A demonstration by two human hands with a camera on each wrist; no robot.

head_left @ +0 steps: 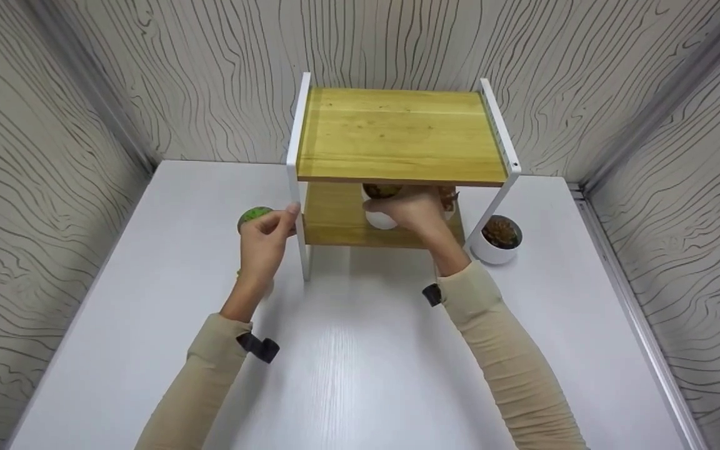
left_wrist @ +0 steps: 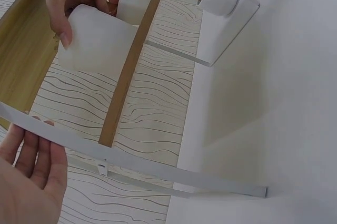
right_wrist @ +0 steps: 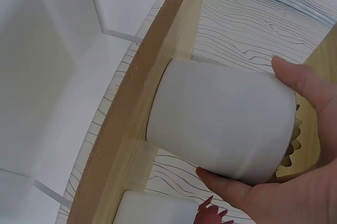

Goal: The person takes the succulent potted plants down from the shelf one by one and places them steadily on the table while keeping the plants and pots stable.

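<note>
A two-tier shelf with white side frames carries wooden boards, the upper board (head_left: 397, 134) and the lower board (head_left: 335, 225). My left hand (head_left: 263, 244) grips the left side frame (head_left: 302, 244) near the lower tier, fingers behind the white bar in the left wrist view. Between the tiers, my right hand (head_left: 419, 212) holds a white plant pot (right_wrist: 221, 118) by its upper part, thumb and fingers on opposite sides. The pot's base meets the lower board, and its succulent (right_wrist: 292, 147) shows partly behind the hand. Beside it stands another white pot (right_wrist: 152, 208) with a red succulent (right_wrist: 210, 213).
Right of the shelf, a white pot (head_left: 496, 253) with a brownish succulent stands on the white table (head_left: 347, 375). A green plant (head_left: 254, 214) is partly hidden behind my left hand. Wood-grain patterned walls (head_left: 222, 81) enclose the table at the back and sides.
</note>
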